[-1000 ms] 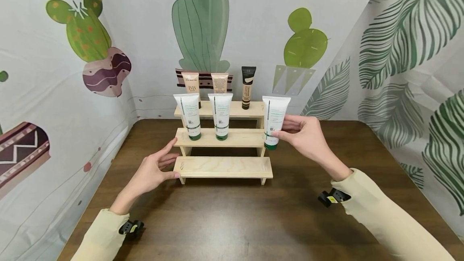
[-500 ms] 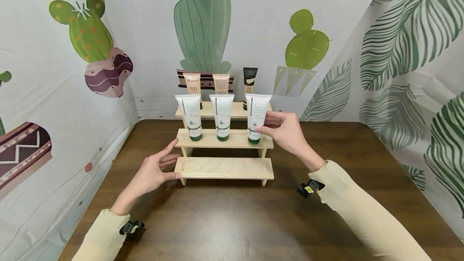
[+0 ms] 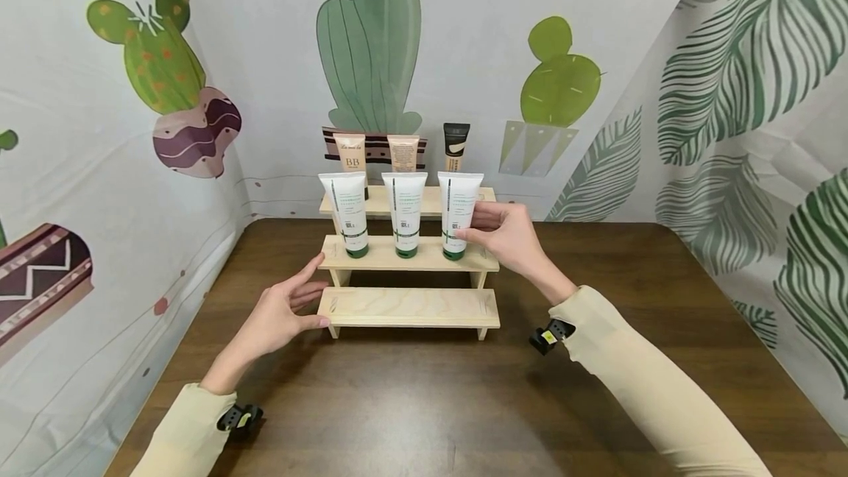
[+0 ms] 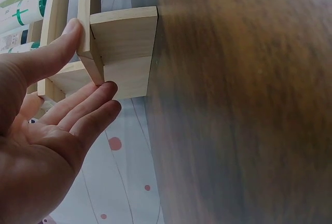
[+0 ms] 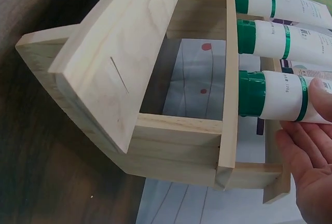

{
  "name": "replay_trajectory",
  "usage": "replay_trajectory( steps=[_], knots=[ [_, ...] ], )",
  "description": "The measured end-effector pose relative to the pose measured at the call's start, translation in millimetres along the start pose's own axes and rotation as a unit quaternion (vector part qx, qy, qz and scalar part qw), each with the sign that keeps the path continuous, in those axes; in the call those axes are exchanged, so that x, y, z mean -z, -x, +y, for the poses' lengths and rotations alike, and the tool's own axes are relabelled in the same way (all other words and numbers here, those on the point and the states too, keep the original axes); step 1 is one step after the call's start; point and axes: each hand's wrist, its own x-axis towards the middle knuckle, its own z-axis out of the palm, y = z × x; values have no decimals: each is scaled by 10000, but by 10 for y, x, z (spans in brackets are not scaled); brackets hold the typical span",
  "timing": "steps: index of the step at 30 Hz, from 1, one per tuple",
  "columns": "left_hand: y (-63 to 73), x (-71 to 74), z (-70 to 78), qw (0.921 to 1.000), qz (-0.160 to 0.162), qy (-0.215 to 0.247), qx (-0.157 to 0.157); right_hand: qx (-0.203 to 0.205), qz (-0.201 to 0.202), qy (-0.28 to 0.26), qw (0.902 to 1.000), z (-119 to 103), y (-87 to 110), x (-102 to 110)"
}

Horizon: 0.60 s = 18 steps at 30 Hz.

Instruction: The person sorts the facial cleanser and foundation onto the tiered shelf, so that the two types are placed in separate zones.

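My right hand (image 3: 506, 235) pinches a white squeeze tube (image 3: 460, 213) with a green cap between thumb and fingers. It stands cap-down at the right of the middle step of a wooden three-step stand (image 3: 407, 306). In the right wrist view the tube's green cap (image 5: 251, 93) is right at the step's surface. Two matching tubes stand to its left, a middle tube (image 3: 405, 212) and a left tube (image 3: 347, 212). My left hand (image 3: 278, 315) rests against the stand's left end, fingers extended; in the left wrist view its thumb (image 4: 65, 45) touches the bottom step's edge.
Along the top step stand a beige BB tube (image 3: 351, 152), another beige tube (image 3: 403, 152) and a black-capped tube (image 3: 456, 144), partly hidden by the front row. The stand sits on a dark wooden table (image 3: 397, 403). Behind hangs a cactus-print cloth (image 3: 470, 35).
My right hand has carried the white tube leftward from beyond the stand's right end onto the middle step, in line with the other two. The left hand has stayed in place.
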Motion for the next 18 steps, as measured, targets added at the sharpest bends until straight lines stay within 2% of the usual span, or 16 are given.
replay_trajectory(
  steps=[13,18],
  knots=[
    [-33,2,-17,9999,16,-123,-40,84,-194,-135,9997,10,-25,-7],
    [-33,-7,-21,9997,54,-204,-94,108,-97,-171,9997,24,44,54]
  ],
)
